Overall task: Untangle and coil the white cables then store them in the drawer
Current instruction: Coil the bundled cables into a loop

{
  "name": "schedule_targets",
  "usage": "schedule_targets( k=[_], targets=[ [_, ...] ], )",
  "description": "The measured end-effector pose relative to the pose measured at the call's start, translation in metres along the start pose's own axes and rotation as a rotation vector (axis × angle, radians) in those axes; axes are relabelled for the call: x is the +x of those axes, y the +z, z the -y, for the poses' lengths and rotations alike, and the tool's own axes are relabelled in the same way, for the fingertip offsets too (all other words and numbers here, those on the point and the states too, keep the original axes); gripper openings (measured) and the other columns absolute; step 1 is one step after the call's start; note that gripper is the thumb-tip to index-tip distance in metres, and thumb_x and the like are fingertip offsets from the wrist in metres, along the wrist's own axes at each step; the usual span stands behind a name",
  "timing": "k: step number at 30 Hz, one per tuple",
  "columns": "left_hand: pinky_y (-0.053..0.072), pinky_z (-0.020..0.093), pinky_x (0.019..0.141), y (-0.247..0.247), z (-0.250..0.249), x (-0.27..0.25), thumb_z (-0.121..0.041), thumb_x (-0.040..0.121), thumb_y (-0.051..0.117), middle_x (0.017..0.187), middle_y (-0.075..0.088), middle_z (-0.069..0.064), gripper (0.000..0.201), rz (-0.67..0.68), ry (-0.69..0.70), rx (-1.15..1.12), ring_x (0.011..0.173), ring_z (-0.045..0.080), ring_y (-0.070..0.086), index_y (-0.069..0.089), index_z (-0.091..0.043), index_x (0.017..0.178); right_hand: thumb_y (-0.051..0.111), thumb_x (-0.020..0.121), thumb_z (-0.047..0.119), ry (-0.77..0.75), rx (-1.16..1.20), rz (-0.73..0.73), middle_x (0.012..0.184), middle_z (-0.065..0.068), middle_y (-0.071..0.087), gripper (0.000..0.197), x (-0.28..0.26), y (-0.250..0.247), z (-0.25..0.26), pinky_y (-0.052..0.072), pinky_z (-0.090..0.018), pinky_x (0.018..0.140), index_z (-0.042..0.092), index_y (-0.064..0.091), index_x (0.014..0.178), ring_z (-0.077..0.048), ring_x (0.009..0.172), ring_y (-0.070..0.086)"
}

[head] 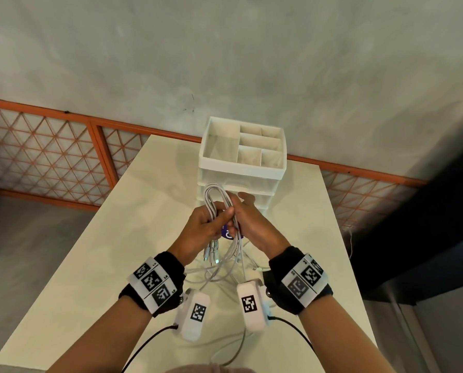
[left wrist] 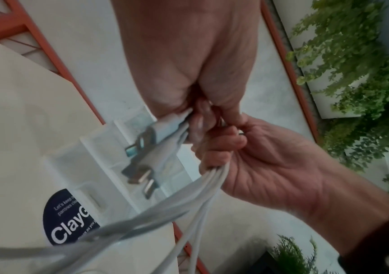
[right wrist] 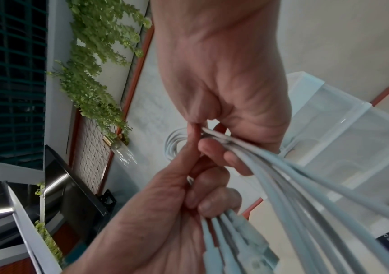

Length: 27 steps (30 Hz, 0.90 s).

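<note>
A: Where are your hands?
B: Your left hand (head: 206,227) and right hand (head: 252,222) are together at frame centre, both closed around the white cables (head: 216,196).
A: And the drawer unit (head: 242,157)?
B: Just above them, on the table (head: 95,265).

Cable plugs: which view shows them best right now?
Left wrist: the plugs stick out below the left hand, metal tips visible. The right wrist view shows the plugs blurred, at the edge. The head view shows the plugs small, under both hands.
</note>
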<state>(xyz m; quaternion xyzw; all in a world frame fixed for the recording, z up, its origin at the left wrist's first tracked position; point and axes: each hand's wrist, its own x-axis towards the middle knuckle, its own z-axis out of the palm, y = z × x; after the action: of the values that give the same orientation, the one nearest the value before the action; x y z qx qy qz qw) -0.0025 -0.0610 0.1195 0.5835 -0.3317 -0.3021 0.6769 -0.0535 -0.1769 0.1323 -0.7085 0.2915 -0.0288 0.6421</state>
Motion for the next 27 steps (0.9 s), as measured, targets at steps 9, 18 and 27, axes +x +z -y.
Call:
schedule_targets(
  k=[9, 18, 27],
  targets=[
    [0.037, 0.010, 0.048, -0.001, -0.022, 0.001, -0.011, 0.099, 0.044, 0.043, 0.055, -0.008, 0.026, -0.088, 0.054, 0.101, 0.037, 0.003, 0.047, 0.057, -0.002, 0.077, 0.024, 0.089, 0.070, -0.106, -0.039, 0.067, 0.052, 0.004, 0.058, 0.071, -0.001, 0.002, -0.004, 0.043, -0.021, 0.049, 0.011, 0.044, 0.124, -0.010, 0.043, 0.051],
    [0.032, 0.017, 0.034, -0.035, -0.020, 0.018, -0.026, 0.099, 0.044, 0.054, 0.025, 0.007, 0.039, -0.451, 0.124, 0.154, 0.032, 0.011, 0.030, 0.047, 0.010, 0.088, 0.031, 0.102, 0.036, -0.300, -0.252, 0.194, 0.057, 0.001, 0.040, 0.038, -0.013, -0.005, -0.013, 0.035, -0.018, 0.052, 0.007, 0.050, 0.087, -0.005, 0.046, 0.036],
    [0.032, 0.019, 0.033, -0.025, -0.014, 0.027, -0.032, 0.101, 0.035, 0.067, 0.049, -0.005, 0.028, -0.494, 0.009, -0.153, 0.038, 0.006, 0.038, 0.046, -0.020, 0.077, 0.032, 0.102, 0.035, -0.442, -0.369, 0.217, 0.061, 0.009, 0.039, 0.025, -0.021, 0.029, -0.026, 0.040, -0.028, 0.064, 0.015, 0.048, 0.100, -0.007, 0.057, 0.040]
  ],
)
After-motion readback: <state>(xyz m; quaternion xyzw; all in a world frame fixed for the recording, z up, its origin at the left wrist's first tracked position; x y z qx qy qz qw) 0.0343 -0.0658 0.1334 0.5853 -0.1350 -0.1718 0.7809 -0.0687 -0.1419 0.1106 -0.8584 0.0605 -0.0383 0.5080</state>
